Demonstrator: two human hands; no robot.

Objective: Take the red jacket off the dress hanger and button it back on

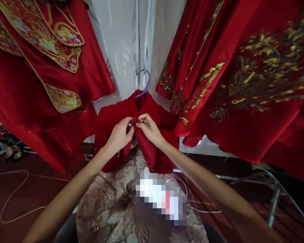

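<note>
A short red jacket (111, 118) hangs in front of me on a purple hanger (148, 81). Both of my hands are at its front opening, just below the collar. My left hand (122, 133) pinches the left front edge, beside a small shiny button (130, 124). With thumb and fingers closed, my right hand (150, 129) grips the right front edge. The two edges come together between my fingertips; whether they are fastened there is hidden.
Red embroidered garments (66, 64) hang at left, and red sequined ones (243, 121) at right. A patterned, shiny cloth (111, 202) lies below the jacket, with a blurred-out patch over it. White cables (27, 189) run along the dark red floor. A metal-legged frame (275, 202) stands at lower right.
</note>
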